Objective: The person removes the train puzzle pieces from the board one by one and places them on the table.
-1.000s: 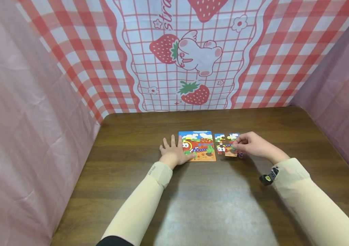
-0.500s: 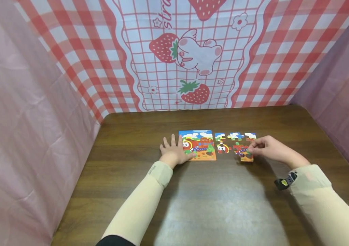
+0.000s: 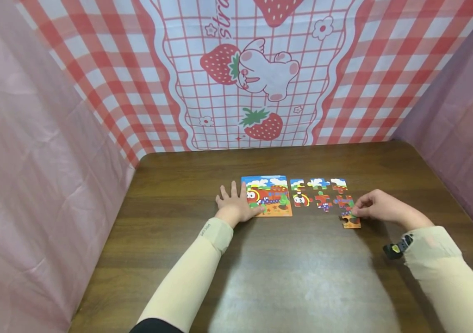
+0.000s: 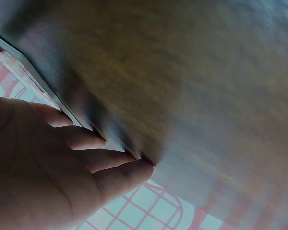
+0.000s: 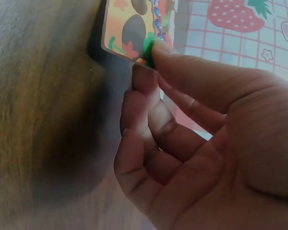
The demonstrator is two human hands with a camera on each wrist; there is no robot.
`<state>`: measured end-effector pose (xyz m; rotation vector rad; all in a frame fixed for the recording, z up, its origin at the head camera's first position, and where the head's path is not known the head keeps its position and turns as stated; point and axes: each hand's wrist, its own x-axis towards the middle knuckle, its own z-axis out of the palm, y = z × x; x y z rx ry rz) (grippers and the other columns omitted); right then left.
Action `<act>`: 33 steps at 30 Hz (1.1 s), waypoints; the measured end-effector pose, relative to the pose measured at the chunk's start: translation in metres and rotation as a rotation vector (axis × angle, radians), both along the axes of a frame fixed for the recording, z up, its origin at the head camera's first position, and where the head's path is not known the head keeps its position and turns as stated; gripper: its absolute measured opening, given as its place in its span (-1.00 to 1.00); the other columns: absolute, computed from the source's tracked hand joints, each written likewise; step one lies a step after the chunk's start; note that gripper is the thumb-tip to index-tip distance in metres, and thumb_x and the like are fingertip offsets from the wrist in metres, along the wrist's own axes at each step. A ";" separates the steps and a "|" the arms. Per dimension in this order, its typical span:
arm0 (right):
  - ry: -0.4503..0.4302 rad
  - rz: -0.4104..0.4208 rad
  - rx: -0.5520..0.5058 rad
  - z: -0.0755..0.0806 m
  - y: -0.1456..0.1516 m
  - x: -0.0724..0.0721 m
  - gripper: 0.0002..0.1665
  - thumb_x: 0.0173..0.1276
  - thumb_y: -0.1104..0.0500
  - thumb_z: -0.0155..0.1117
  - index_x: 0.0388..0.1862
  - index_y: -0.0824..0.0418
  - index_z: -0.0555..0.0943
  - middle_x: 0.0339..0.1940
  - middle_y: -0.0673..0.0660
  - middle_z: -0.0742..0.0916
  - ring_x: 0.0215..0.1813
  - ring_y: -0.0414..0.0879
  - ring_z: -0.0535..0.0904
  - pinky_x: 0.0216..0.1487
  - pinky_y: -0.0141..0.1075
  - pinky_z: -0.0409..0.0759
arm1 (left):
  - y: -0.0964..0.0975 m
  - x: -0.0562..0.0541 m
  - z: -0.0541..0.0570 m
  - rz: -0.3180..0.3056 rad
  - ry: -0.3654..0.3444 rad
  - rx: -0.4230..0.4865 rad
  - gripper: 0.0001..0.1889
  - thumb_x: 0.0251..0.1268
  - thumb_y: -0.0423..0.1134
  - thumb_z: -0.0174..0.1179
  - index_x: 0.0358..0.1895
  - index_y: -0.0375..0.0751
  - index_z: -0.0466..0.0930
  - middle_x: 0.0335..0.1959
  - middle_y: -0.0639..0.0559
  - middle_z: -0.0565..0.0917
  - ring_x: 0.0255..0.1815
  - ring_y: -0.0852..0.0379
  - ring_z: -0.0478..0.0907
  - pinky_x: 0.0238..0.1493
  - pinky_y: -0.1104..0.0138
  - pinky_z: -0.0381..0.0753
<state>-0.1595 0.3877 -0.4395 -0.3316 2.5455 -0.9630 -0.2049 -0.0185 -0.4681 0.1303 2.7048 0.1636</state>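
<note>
My left hand (image 3: 234,206) lies with spread fingers on the left edge of a square picture board (image 3: 276,213) that shows a smiling red train; the left wrist view catches the board's thin edge (image 4: 41,79) beside the fingers. To the right, my right hand (image 3: 384,209) pinches an orange jigsaw piece (image 3: 352,223) by its right side. Its thumb is on the printed face and a fingertip behind, as the piece (image 5: 127,31) in the right wrist view shows. That piece is just in front of the right-hand column of laid-out pieces, overlapping the piece (image 3: 342,201) there.
Several other jigsaw pieces lie slightly apart in two rows right of the board, among them a train-face piece (image 3: 301,200) and a cloud piece (image 3: 318,182). A brown wooden table (image 3: 286,273) carries everything. Behind it hangs a red checked cloth (image 3: 345,115), with pink curtains on both sides.
My right hand has carried the orange jigsaw piece rightward and a little nearer, past the middle column to the right-hand one. The left hand stays on the board.
</note>
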 end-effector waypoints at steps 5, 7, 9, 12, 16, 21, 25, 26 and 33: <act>0.092 0.021 0.124 -0.007 0.002 -0.002 -0.86 0.31 0.17 0.50 -0.41 0.19 0.75 -0.46 -0.03 0.72 -0.41 -0.20 0.48 -0.33 -0.25 0.48 | 0.000 0.002 0.002 -0.003 0.012 -0.001 0.14 0.23 0.63 -0.14 0.69 0.07 -0.33 0.68 -0.12 -0.27 0.60 -0.39 -0.34 0.48 -0.21 -0.12; 0.106 0.004 0.157 -0.008 0.002 -0.001 -0.83 0.28 0.13 0.53 -0.45 0.15 0.74 -0.49 -0.06 0.70 -0.41 -0.18 0.48 -0.32 -0.22 0.47 | 0.001 0.003 0.004 -0.007 0.015 0.000 0.13 0.24 0.63 -0.14 0.69 0.06 -0.32 0.68 -0.12 -0.26 0.60 -0.39 -0.32 0.48 -0.21 -0.11; 0.103 -0.017 0.170 -0.007 0.002 -0.001 -0.81 0.26 0.10 0.55 -0.46 0.14 0.73 -0.50 -0.07 0.69 -0.40 -0.16 0.48 -0.30 -0.19 0.45 | 0.000 0.004 0.005 -0.011 0.015 0.000 0.13 0.25 0.62 -0.14 0.69 0.06 -0.32 0.68 -0.12 -0.26 0.60 -0.39 -0.32 0.48 -0.20 -0.11; 0.073 -0.049 0.166 -0.005 0.001 0.002 -0.74 0.22 0.04 0.58 -0.40 0.18 0.72 -0.49 -0.06 0.69 -0.39 -0.14 0.50 -0.29 -0.18 0.47 | 0.000 0.006 0.007 -0.012 0.020 0.009 0.13 0.25 0.62 -0.12 0.69 0.06 -0.31 0.68 -0.13 -0.25 0.60 -0.39 -0.31 0.49 -0.20 -0.10; 0.017 -0.053 0.149 -0.002 -0.001 0.005 -0.54 0.10 0.00 0.66 -0.28 0.29 0.65 -0.48 -0.02 0.66 -0.39 -0.11 0.52 -0.33 -0.19 0.47 | -0.001 0.006 0.008 -0.011 0.025 0.016 0.14 0.24 0.62 -0.11 0.69 0.06 -0.31 0.68 -0.15 -0.24 0.60 -0.40 -0.30 0.48 -0.21 -0.09; 0.010 -0.042 0.148 -0.001 -0.004 0.005 -0.53 0.04 0.04 0.69 -0.31 0.30 0.62 -0.50 0.00 0.61 -0.40 -0.09 0.49 -0.35 -0.19 0.45 | -0.001 0.005 0.007 -0.013 0.023 0.012 0.14 0.24 0.62 -0.12 0.69 0.06 -0.32 0.68 -0.15 -0.25 0.59 -0.41 -0.31 0.48 -0.21 -0.09; 0.025 -0.054 0.153 -0.003 -0.005 0.005 -0.55 0.04 0.04 0.69 -0.33 0.29 0.63 -0.49 0.00 0.62 -0.39 -0.08 0.49 -0.33 -0.17 0.46 | -0.002 0.004 0.006 -0.010 0.028 0.016 0.14 0.24 0.62 -0.12 0.69 0.06 -0.31 0.68 -0.14 -0.25 0.59 -0.40 -0.31 0.48 -0.21 -0.10; 0.025 -0.057 0.154 -0.003 -0.005 0.005 -0.54 0.04 0.04 0.69 -0.33 0.29 0.63 -0.49 0.00 0.62 -0.39 -0.08 0.49 -0.32 -0.17 0.46 | -0.002 0.005 0.007 -0.009 0.032 0.019 0.14 0.23 0.62 -0.11 0.69 0.06 -0.31 0.67 -0.15 -0.24 0.59 -0.41 -0.30 0.48 -0.21 -0.09; 0.023 -0.068 0.145 -0.003 -0.004 0.007 -0.55 0.03 0.05 0.70 -0.33 0.29 0.63 -0.48 0.00 0.63 -0.38 -0.08 0.50 -0.32 -0.17 0.47 | -0.003 0.006 0.006 -0.016 0.037 0.030 0.13 0.25 0.61 -0.11 0.69 0.04 -0.30 0.67 -0.15 -0.24 0.59 -0.41 -0.31 0.48 -0.22 -0.10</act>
